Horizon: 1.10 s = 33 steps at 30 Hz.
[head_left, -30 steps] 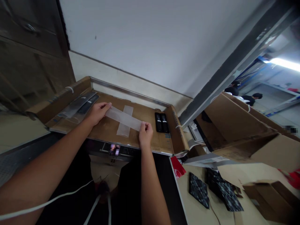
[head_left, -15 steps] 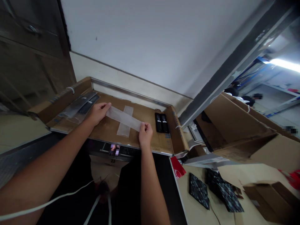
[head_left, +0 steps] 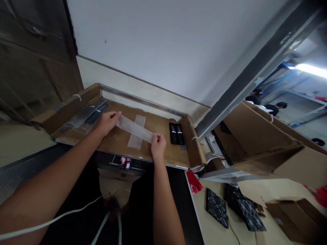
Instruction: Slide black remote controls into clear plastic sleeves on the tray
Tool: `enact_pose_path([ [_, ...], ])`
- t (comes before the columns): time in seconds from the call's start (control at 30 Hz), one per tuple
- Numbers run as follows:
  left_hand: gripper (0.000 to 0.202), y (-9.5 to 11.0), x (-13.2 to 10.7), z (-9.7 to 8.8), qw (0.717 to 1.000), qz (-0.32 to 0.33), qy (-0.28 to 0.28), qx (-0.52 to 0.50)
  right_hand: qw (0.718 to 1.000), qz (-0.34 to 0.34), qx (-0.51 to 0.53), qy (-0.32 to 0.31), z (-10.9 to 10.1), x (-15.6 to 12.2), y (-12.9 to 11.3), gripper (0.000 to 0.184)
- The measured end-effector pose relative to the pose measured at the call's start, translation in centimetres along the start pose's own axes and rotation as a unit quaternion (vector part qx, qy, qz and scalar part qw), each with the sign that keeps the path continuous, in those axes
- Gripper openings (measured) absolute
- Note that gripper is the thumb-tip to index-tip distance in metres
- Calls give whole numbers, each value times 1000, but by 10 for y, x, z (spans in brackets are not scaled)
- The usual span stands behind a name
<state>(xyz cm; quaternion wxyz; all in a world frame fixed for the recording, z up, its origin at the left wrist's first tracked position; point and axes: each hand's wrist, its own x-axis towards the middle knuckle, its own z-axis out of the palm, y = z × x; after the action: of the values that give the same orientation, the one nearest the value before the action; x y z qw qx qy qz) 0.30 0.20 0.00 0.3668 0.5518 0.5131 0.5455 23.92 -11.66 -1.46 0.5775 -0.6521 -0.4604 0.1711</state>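
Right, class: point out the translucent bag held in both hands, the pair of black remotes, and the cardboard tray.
translucent bag (head_left: 134, 128), head view, middle of the strip between the hands.
black remotes (head_left: 176, 133), head view, between the two bodies.
cardboard tray (head_left: 194, 144), head view, right side wall.

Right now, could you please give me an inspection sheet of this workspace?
Surface: cardboard sheet lining a tray with raised cardboard sides.
Job's things: translucent strip stretched between both hands, above a second strip lying flat; they cross.
Clutter: two black remotes at right; bagged remotes at left; dark patterned pads on the side table.
Grippers: left hand and right hand each pinch a strip end.
Cables: white cord under the arms.
Surroundings: white wall; open cartons; people far off at right.
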Motion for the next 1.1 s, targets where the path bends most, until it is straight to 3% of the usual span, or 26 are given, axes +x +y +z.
enact_pose_path([
  [0.47, 33, 3, -1, 0, 1000, 8, 5, 20, 1000, 1, -6, 3, 0, 0, 0, 27],
  [0.87, 36, -6, 4, 0, 1000, 5, 6, 18, 997, 32, 65, -2, 2, 6, 13, 30],
  [1.1, 35, -6, 4, 1, 999, 5, 39, 5, 994, 60, 87, 11, 3, 7, 18, 25],
])
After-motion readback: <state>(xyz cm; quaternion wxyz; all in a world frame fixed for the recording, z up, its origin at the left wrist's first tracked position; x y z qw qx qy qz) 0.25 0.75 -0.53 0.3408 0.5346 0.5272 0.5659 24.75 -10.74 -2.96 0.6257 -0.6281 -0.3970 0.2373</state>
